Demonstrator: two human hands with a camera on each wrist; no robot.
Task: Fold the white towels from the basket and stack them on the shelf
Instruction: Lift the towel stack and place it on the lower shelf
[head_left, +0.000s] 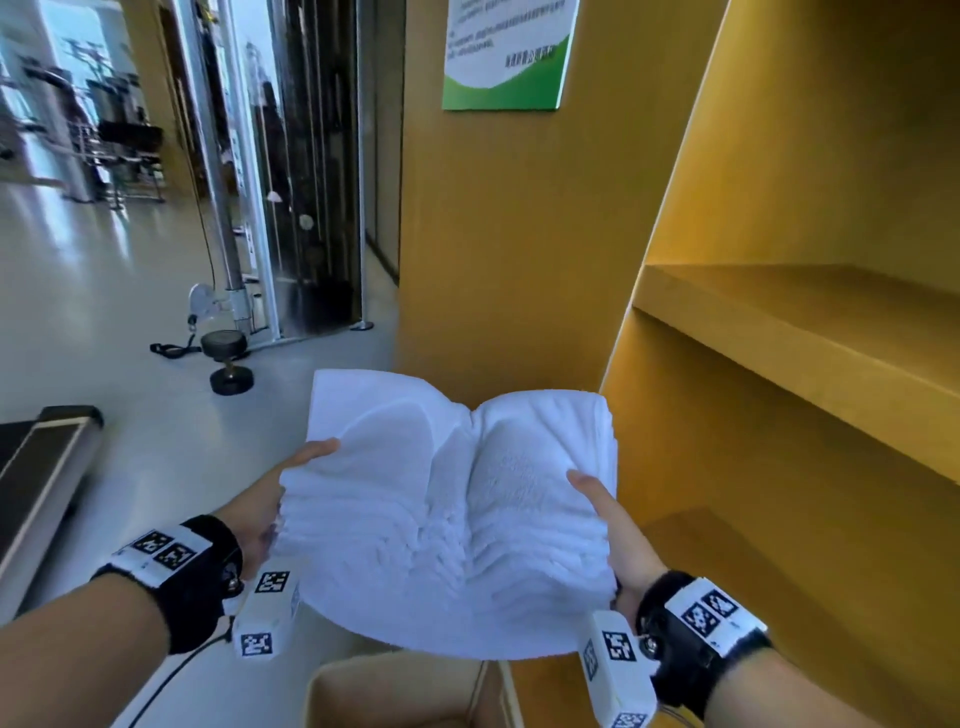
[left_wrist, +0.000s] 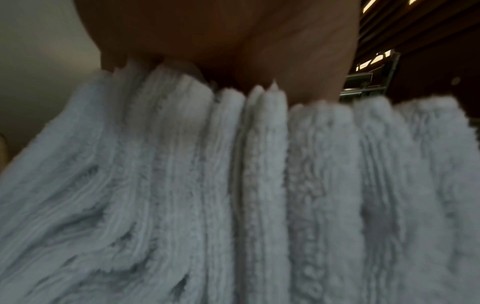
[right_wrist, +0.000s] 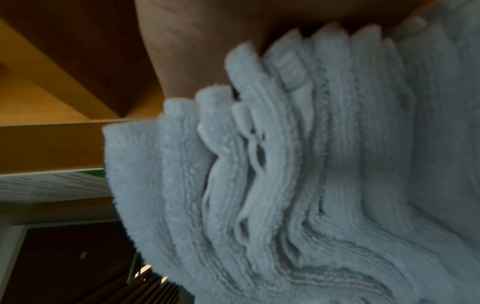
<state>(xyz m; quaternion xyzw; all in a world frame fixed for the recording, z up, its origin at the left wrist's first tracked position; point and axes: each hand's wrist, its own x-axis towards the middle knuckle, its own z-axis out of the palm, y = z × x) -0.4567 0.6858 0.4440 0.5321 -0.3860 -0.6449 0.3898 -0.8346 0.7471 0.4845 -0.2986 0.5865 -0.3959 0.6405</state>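
Note:
A thick stack of folded white towels hangs in the air between my two hands, sagging along its middle. My left hand grips its left edge, thumb on top and the other fingers hidden beneath. My right hand grips the right edge the same way. The left wrist view is filled by the layered towel edges under my palm, and the right wrist view shows the towel layers too. The yellow shelf stands just to the right, its boards bare. A basket rim shows below the stack.
A yellow cabinet side panel with a green and white sign stands straight ahead. On the grey floor at left lie a black dumbbell and a cable machine. A treadmill edge sits at far left.

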